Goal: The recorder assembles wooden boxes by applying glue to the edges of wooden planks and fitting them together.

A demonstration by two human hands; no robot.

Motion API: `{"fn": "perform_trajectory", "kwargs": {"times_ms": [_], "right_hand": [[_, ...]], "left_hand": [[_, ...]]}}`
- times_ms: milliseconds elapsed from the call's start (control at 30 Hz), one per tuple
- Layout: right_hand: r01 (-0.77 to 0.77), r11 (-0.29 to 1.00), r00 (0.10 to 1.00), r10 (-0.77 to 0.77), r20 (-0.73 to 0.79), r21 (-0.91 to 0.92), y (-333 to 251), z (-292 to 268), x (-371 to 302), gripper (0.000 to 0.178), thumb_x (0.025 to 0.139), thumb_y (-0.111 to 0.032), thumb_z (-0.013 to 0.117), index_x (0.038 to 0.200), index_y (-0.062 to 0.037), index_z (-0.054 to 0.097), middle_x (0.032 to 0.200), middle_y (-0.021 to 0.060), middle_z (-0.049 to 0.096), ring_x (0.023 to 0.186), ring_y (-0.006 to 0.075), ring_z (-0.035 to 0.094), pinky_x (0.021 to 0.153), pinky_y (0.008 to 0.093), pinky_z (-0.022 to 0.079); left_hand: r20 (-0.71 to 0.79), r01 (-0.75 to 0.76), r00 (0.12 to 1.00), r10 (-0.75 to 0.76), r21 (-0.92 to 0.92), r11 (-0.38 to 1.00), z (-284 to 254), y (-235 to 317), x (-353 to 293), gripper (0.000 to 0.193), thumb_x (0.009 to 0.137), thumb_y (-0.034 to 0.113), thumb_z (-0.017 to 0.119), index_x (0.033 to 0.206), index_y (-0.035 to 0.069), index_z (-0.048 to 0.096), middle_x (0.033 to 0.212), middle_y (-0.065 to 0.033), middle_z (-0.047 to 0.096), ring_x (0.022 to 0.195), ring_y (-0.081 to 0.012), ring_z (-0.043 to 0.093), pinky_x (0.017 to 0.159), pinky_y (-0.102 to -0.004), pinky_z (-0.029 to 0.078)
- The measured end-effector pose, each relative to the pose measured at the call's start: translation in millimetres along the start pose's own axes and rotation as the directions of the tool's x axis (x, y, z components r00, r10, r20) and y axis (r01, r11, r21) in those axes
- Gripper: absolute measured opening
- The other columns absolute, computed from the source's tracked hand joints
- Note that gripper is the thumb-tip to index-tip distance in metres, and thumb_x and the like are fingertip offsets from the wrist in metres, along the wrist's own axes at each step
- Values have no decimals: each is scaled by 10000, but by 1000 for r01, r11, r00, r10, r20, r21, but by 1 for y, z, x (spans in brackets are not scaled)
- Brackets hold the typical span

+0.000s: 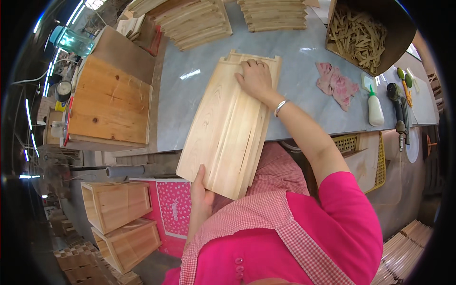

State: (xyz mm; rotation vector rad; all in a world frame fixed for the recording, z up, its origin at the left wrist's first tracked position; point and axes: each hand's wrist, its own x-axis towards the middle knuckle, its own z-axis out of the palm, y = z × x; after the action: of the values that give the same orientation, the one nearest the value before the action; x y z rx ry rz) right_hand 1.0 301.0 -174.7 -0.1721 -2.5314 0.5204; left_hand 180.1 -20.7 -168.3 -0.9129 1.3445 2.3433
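A stack of pale wooden boards (216,121) slants from my lap across the near edge of the grey table (178,102). The far end has notched, tongue-like ends. My right hand (256,80), with a silver bangle at the wrist, is on top near that far end, its fingers bent over the wood and the thumb apart. At the near left corner my left hand (203,195) grips the boards, thumb up along the edge; its other fingers are partly hidden beneath.
Stacked boards (194,23) and another stack (273,15) lie at the back. A box of tan strips (358,38), a pink rag (336,84), a glue bottle (375,109) and an air tool (398,102) are right. Wooden boxes (107,102) stand left; smaller ones (116,204) sit below.
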Motion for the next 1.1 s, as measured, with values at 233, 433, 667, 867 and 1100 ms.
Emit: {"fn": "perform_trajectory", "kwargs": {"times_ms": [233,433,667,867,1100], "right_hand": [[-74,993,993,81,80,-94,26,16,16,437,906,-390,570,1151,-38,648,1192,168,647,1163,344,567,993,478,416],[-77,991,994,85,64,-113,27,8,27,437,899,-378,579,1113,-7,668,1154,193,644,1118,354,582,963,487,431],[-140,985,982,151,111,-100,25,10,41,539,863,-418,652,1146,41,650,1144,226,656,1088,360,618,973,459,464],[-97,989,993,104,62,-114,38,27,42,481,908,-408,571,1184,-21,649,1260,186,619,1201,337,547,1052,501,360],[-75,996,996,74,-42,-45,27,13,26,436,873,-338,642,1170,-20,634,1189,168,623,1193,347,520,1041,462,348]], "left_hand": [[71,-34,997,31,34,999,20,11,37,552,939,133,667,1418,3,424,1368,-149,542,1248,-297,531,1042,-442,471],[57,77,995,-86,149,986,37,33,44,578,919,177,703,1405,14,435,1366,-163,532,1245,-323,530,1024,-506,472],[92,91,990,-105,142,986,41,43,53,582,926,180,693,1408,2,419,1380,-185,509,1241,-349,532,1019,-540,479],[142,108,984,-104,-25,994,27,34,73,586,894,101,714,1413,52,444,1382,-120,547,1264,-302,527,1082,-480,444],[135,-568,500,855,797,206,0,105,84,371,878,188,722,1172,11,581,1151,-96,584,1077,-230,573,953,-348,454]]}}
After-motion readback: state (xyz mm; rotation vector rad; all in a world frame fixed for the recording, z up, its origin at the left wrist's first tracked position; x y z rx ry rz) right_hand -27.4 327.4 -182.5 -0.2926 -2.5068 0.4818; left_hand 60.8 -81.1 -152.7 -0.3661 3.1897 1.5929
